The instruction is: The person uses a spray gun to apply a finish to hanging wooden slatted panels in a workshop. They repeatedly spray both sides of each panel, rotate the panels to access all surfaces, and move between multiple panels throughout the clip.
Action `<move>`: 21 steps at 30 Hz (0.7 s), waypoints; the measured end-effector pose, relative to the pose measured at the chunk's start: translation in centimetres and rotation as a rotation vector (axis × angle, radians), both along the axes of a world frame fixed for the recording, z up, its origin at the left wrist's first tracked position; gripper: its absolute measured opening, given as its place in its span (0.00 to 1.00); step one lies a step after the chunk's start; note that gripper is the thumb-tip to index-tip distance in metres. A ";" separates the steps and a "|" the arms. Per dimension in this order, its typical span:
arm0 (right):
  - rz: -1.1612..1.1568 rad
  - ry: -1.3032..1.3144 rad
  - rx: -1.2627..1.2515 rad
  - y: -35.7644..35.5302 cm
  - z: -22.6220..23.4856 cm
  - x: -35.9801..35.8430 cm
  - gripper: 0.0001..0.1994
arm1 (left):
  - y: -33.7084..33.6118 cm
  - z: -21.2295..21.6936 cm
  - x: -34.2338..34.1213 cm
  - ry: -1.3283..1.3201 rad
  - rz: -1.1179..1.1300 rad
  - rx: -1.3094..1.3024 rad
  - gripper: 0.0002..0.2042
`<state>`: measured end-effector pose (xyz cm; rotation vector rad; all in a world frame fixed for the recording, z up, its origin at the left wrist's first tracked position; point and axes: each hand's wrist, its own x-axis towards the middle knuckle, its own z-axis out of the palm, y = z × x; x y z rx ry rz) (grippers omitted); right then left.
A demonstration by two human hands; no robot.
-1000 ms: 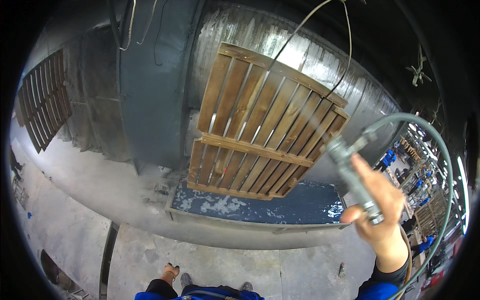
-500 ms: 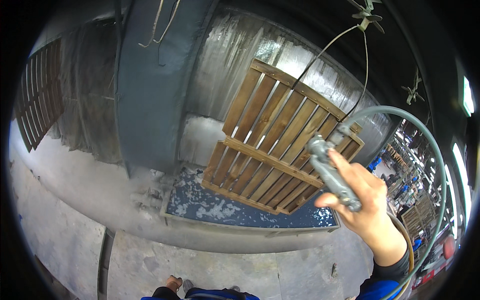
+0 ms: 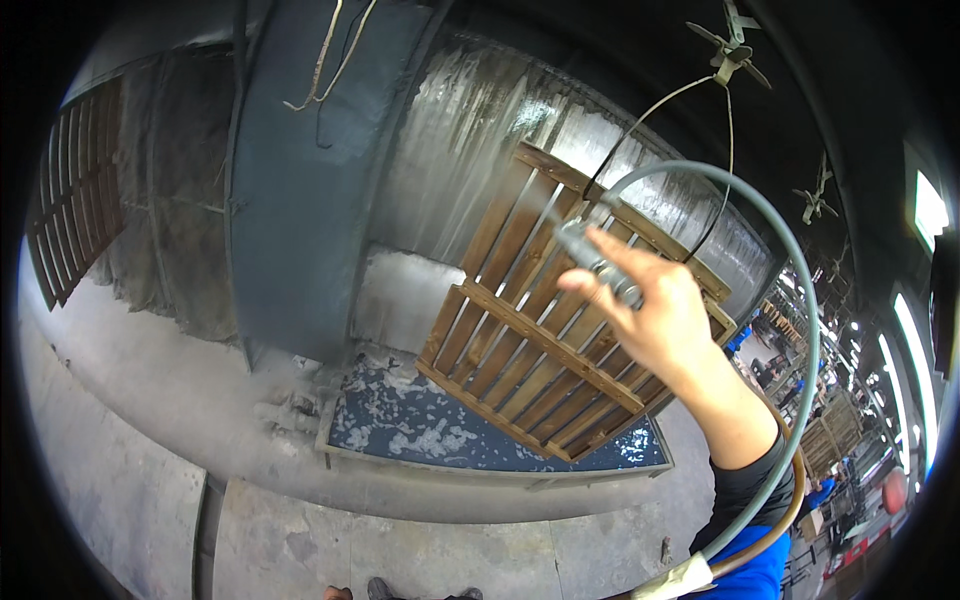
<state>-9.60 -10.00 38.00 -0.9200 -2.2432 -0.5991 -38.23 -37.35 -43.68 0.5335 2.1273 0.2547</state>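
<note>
My right hand is closed round a grey spray gun, raised in front of a slatted brown wooden panel. A pale mist leaves the nozzle toward the panel's upper left slats. From the gun a grey-green hose loops over and runs back along my right forearm. Wire loops from a metal hook hold the panel, which hangs tilted. Only a sliver of my left hand shows at the lower edge, its fingers hidden.
Beneath the panel lies a trough of dark liquid with pale scum. A grey pillar stands left of it, with another slatted panel further left. Behind hangs a wet, streaked sheet wall. Worn floor plates are underfoot.
My right hand has carried the spray gun up and left across the panel, and mist now shows at the nozzle. My left hand has sunk almost out of view.
</note>
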 end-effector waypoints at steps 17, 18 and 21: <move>-0.479 0.763 0.041 -15.0 -6.7 24.9 0.27 | 22.0 6.0 -2.7 0.009 -0.286 0.101 0.36; -0.513 0.805 0.055 -15.3 -8.3 25.5 0.27 | 25.5 7.3 -3.1 0.020 -0.327 0.208 0.36; -0.502 0.922 -0.181 -16.5 -13.6 25.9 0.27 | 35.3 12.3 -5.1 0.265 -0.132 0.599 0.21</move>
